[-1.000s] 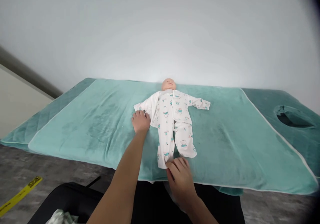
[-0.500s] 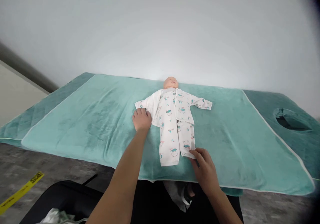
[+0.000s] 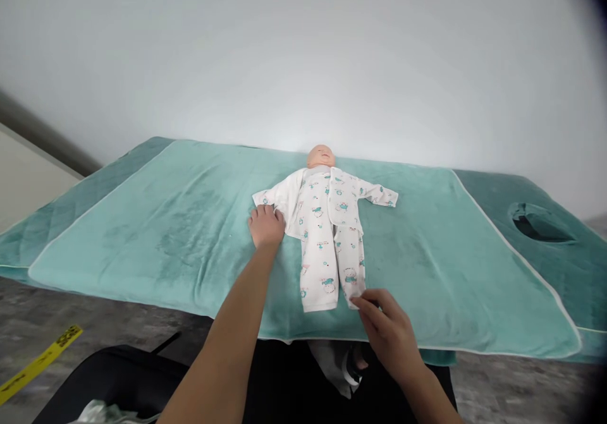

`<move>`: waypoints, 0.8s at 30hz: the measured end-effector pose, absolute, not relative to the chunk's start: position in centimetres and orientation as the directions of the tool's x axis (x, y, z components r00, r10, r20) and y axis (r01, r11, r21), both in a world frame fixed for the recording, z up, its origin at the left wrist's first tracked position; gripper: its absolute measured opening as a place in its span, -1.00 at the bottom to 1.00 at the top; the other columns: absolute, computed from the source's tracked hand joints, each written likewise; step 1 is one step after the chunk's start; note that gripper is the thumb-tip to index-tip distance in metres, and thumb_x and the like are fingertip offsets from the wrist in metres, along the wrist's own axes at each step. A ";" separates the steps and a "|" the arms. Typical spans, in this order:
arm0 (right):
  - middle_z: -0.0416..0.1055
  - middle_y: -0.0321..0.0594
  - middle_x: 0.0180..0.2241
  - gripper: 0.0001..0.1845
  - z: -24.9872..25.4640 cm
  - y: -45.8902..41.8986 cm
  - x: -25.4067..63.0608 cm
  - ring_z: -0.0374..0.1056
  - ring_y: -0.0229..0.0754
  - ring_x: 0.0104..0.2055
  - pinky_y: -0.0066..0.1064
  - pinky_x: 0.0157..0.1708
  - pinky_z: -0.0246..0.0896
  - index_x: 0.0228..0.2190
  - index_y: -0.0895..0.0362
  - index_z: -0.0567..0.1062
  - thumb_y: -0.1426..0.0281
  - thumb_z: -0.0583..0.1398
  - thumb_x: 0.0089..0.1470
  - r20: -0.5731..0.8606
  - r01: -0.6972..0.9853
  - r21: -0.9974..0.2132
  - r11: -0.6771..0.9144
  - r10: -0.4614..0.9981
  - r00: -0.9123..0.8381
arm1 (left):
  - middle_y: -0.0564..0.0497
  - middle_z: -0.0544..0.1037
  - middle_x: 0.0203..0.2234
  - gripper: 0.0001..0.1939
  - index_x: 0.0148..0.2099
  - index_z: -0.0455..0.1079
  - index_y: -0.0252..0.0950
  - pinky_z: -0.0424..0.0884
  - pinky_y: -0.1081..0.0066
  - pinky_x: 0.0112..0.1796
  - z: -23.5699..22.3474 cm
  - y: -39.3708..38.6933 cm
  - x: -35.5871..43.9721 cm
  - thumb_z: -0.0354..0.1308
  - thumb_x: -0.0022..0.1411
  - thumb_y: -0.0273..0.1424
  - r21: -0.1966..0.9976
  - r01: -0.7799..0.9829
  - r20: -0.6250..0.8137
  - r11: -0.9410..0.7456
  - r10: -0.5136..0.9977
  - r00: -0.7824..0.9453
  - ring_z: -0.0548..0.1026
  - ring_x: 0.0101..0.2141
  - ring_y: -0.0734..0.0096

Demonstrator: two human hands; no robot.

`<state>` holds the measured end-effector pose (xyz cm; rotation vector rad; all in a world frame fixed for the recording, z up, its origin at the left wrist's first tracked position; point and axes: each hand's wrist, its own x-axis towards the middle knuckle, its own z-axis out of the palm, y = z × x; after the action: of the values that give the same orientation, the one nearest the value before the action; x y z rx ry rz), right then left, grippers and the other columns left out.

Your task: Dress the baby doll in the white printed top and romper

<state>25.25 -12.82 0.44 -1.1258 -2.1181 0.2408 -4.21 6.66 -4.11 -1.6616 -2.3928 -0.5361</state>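
Observation:
A baby doll (image 3: 320,156) lies on its back on a teal towel (image 3: 190,241), dressed in a white patterned suit (image 3: 327,222). My left hand (image 3: 266,225) rests with curled fingers on the doll's outstretched sleeve at the left. My right hand (image 3: 386,329) pinches the hem of the suit's right trouser leg near the towel's front edge. Both trouser legs lie straight and side by side.
The towel covers a darker green massage table with a face hole (image 3: 540,225) at the far right. A black seat or bag (image 3: 123,380) with crumpled cloth sits below the front edge. Yellow tape (image 3: 40,364) marks the grey floor at left.
My right hand went from the left trouser leg's hem to the right leg's hem and drew that leg straight beside the other. My left hand stayed on the sleeve.

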 end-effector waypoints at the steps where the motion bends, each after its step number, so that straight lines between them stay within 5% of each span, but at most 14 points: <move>1: 0.44 -0.16 -0.22 -0.73 0.2 -12.8 25.4 0.38 -0.16 -0.22 -0.32 -0.28 0.37 -0.07 0.02 0.49 0.52 0.11 0.26 0.449 0.644 -0.484 0.593 0.800 -0.399 | -0.26 0.46 -0.04 -0.65 -0.03 0.40 -0.33 0.29 0.07 -0.06 -4.1 6.6 -4.2 -0.15 0.37 -0.29 0.190 0.931 0.347 0.311 0.866 -0.360 0.36 -0.01 -0.06; 5: 0.48 -0.15 -0.22 -0.82 0.3 -11.8 26.3 0.42 -0.10 -0.20 -0.25 -0.23 0.40 -0.13 0.01 0.52 0.34 0.19 0.23 0.314 0.591 -0.617 0.519 0.852 -0.419 | -0.28 0.46 -0.05 -0.66 -0.04 0.40 -0.32 0.28 0.07 -0.06 -3.9 6.5 -4.1 -0.13 0.36 -0.30 0.226 0.927 0.359 0.300 0.859 -0.365 0.36 0.00 -0.08; 11: 0.44 -0.19 -0.38 -0.77 2.0 -8.2 25.1 0.39 -0.18 -0.37 -0.34 -0.37 0.34 -0.28 0.07 0.49 0.21 0.12 0.25 0.359 0.635 -0.706 0.314 0.931 -0.061 | -0.28 0.46 -0.03 -0.64 -0.02 0.40 -0.35 0.29 0.06 -0.06 -3.8 6.4 -4.1 -0.13 0.37 -0.29 0.204 0.929 0.337 0.309 0.868 -0.363 0.36 -0.01 -0.08; 20: 0.40 -0.31 -0.50 -0.65 -2.5 -6.4 25.6 0.30 -0.20 -0.46 -0.38 -0.42 0.19 -0.44 0.06 0.39 0.09 0.10 0.25 0.102 0.626 -0.763 0.161 0.986 -0.130 | -0.25 0.48 -0.07 -0.66 -0.03 0.37 -0.33 0.29 0.10 -0.05 -4.3 6.5 -4.5 -0.16 0.40 -0.29 0.229 0.925 0.364 0.305 0.854 -0.371 0.39 -0.02 -0.03; 24: 0.46 -0.25 -0.44 -0.65 -0.6 -2.6 25.7 0.36 -0.15 -0.38 -0.34 -0.35 0.26 -0.41 0.07 0.45 0.08 0.11 0.22 0.203 0.580 -0.786 0.216 0.975 -0.088 | -0.22 0.51 -0.13 -0.66 -0.01 0.34 -0.33 0.30 0.14 -0.06 -4.7 6.7 -5.0 -0.20 0.43 -0.31 0.293 0.900 0.348 0.323 0.841 -0.415 0.43 -0.04 0.02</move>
<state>25.66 -2.57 -0.58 -1.4525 -1.7635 0.6881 -4.98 6.69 -4.67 -1.6190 -2.4450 -0.6774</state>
